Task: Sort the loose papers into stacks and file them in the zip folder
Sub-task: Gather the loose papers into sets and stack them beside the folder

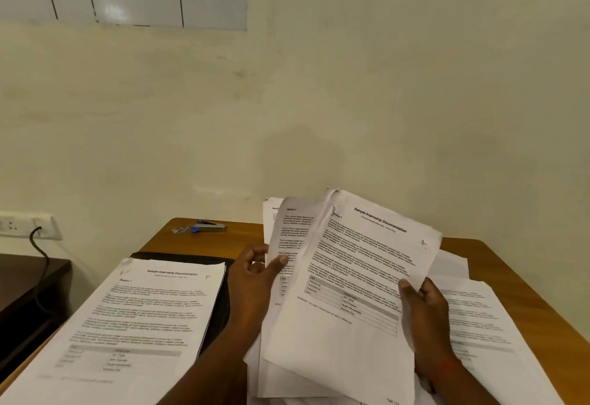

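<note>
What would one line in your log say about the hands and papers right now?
left hand: holds back sheets | right hand: holds front sheet | stack: lying on folder | stapler: far end of table

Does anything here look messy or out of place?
The sheets held in the left hand and right hand are fanned askew, and loose papers on the table lie overlapped unevenly. The stack on the black folder looks neat.

A stack of papers (143, 309) is lying on the zip folder (182, 256). The stapler (209, 226) is sitting behind the folder on the table (245, 235). Right of the folder, fanned sheets (351, 277) are being held up over loose papers (479, 325) that are spreading farther right.
</note>
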Available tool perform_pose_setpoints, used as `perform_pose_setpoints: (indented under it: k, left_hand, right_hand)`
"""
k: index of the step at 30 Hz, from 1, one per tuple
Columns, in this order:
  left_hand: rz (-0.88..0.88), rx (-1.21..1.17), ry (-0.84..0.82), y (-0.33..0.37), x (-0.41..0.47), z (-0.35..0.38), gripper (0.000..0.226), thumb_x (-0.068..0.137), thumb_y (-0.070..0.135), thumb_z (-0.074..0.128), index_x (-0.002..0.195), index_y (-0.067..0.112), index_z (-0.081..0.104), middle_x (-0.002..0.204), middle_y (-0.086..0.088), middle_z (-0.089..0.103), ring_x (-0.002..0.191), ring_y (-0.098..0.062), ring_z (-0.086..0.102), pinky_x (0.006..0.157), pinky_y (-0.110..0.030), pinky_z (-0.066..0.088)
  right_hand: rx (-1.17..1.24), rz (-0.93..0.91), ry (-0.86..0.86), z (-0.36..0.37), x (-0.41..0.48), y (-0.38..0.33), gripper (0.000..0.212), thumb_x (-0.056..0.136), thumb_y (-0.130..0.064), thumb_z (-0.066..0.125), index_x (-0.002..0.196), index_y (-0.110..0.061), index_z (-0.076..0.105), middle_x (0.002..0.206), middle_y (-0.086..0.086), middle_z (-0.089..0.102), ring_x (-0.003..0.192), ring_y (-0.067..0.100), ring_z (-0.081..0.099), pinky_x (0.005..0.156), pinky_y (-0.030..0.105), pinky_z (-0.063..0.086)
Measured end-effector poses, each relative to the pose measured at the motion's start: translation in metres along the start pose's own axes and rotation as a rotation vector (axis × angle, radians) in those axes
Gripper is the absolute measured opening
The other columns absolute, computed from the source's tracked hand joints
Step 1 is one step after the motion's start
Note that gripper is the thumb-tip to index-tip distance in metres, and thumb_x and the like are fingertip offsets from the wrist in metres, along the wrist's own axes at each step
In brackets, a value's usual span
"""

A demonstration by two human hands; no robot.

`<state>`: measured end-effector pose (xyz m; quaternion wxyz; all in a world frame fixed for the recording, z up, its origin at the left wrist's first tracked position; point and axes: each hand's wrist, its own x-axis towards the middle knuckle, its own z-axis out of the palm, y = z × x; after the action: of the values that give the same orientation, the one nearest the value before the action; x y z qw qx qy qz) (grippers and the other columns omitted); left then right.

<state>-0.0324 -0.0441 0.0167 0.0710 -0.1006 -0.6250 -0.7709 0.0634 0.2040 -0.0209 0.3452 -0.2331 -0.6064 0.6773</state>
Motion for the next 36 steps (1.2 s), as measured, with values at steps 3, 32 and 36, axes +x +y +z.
perform_pose_setpoints:
  k: [3,32,36]
  left_hand:
    - [0.012,-0.037,-0.047,0.001,0.0,0.002,0.061,0.081,0.003,0.08,0.127,0.032,0.052,0.081,0.01,0.073,0.086,-0.013,0.076,0.066,-0.024,0.06]
    - [0.333,-0.031,-0.069,0.085,-0.002,0.01,0.025,0.099,0.024,0.061,0.123,0.024,0.053,0.109,0.003,0.072,0.097,-0.019,0.073,0.072,-0.033,0.062]
    - [0.315,0.054,-0.084,0.063,-0.012,0.012,0.026,0.094,0.033,0.061,0.118,0.031,0.051,0.105,0.01,0.071,0.095,-0.014,0.073,0.067,-0.026,0.061]
  right_hand:
    - [0.016,0.028,-0.031,-0.001,-0.002,-0.003,0.019,0.099,-0.008,0.058,0.113,-0.018,0.068,0.107,0.003,0.075,0.098,0.024,0.071,0.081,0.039,0.057]
    - [-0.05,-0.371,-0.298,0.027,-0.035,-0.09,0.031,0.085,-0.025,0.072,0.114,-0.026,0.06,0.103,-0.012,0.074,0.095,0.006,0.071,0.073,0.023,0.06]
    - [-0.042,-0.309,-0.322,0.022,-0.038,-0.073,0.043,0.08,-0.031,0.072,0.119,-0.025,0.058,0.106,-0.008,0.073,0.098,0.009,0.072,0.07,0.024,0.06]
